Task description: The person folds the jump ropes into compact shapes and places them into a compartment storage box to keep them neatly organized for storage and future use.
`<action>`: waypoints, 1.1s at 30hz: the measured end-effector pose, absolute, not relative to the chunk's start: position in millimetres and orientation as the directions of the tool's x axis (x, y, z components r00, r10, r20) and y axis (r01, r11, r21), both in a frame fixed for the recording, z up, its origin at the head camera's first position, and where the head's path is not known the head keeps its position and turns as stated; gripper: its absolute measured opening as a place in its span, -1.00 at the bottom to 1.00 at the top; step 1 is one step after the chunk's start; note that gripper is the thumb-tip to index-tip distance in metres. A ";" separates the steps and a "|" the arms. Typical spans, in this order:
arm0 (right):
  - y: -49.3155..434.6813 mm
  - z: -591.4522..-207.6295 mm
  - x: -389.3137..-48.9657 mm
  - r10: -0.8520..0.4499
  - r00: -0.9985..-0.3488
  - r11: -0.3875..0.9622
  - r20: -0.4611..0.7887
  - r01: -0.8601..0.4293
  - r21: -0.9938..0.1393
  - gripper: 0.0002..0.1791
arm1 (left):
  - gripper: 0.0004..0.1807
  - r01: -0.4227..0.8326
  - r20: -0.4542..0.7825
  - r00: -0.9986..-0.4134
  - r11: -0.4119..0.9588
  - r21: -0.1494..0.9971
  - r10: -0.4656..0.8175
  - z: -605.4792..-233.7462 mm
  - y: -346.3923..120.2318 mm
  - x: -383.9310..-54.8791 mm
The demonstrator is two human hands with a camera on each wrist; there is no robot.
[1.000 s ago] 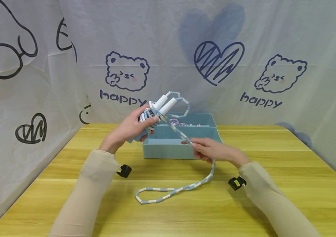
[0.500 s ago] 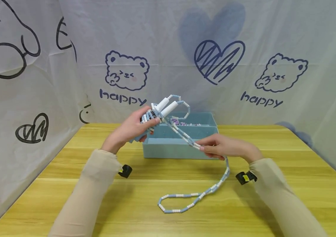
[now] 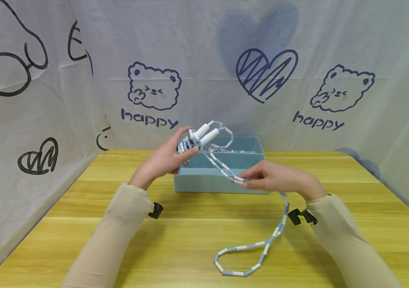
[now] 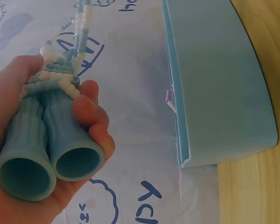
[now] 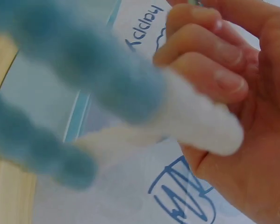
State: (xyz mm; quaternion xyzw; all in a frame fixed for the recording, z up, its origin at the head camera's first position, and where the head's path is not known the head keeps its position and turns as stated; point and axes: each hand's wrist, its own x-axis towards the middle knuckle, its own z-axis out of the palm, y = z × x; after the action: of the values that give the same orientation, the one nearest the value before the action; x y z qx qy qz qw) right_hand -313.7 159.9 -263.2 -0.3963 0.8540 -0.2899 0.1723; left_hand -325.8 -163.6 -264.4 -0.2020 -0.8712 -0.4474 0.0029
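My left hand (image 3: 165, 160) grips the two side-by-side handles (image 4: 72, 130) of a jump rope with blue and white beads. Several turns of the beaded rope (image 3: 184, 145) wrap the handles. White handle ends (image 3: 209, 137) point up and away, and the blue ends face the left wrist camera. A doubled length runs down to my right hand (image 3: 281, 179), which pinches it between thumb and fingers. Below that hand the rest hangs to the table and lies in a narrow loop (image 3: 238, 274). Close up in the right wrist view, the beads (image 5: 196, 116) are blurred.
Behind the hands stands a light blue box (image 3: 219, 185) with its lid raised at the back. Purple and white beads (image 3: 220, 150) show inside it. The wooden table (image 3: 175, 252) ends at a white cloth backdrop (image 3: 204, 48) with drawings.
My right hand has slid right along the doubled rope, away from the left hand. The hanging loop has shifted right and nearer to me. The left hand has moved slightly right, still gripping the handles.
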 end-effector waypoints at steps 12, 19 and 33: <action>160.1 -246.5 -298.4 -0.726 -0.684 0.495 0.068 -0.588 -0.640 -0.75 | -0.33 0.401 0.172 -0.903 0.626 0.669 0.394 -268.1 -154.9 -325.9; 157.1 -242.3 -297.4 -0.714 -0.670 0.423 0.204 -0.644 -0.637 -0.85 | -0.34 0.429 0.113 -0.884 0.689 0.584 0.454 -270.2 -146.9 -322.9; 152.9 -244.5 -299.1 -0.643 -0.671 0.381 0.370 -0.699 -0.606 -0.86 | -0.33 0.475 -0.055 -0.768 0.626 0.618 0.638 -269.2 -133.0 -310.2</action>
State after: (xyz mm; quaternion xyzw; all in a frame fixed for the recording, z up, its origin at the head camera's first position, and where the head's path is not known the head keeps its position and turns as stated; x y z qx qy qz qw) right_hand -299.1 152.9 -244.5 -0.4040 0.8301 -0.3826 -0.0366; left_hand -310.2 -133.0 -269.2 -0.3122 -0.8913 -0.2994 -0.1357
